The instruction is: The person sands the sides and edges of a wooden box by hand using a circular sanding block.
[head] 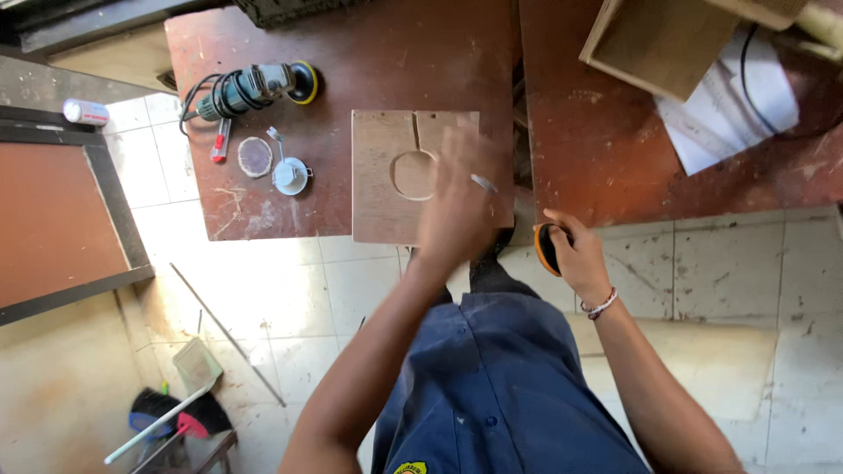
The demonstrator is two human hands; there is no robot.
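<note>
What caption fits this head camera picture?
Left hand over a wooden board with a round cutout; right hand holding an orange-rimmed disc.
</note>
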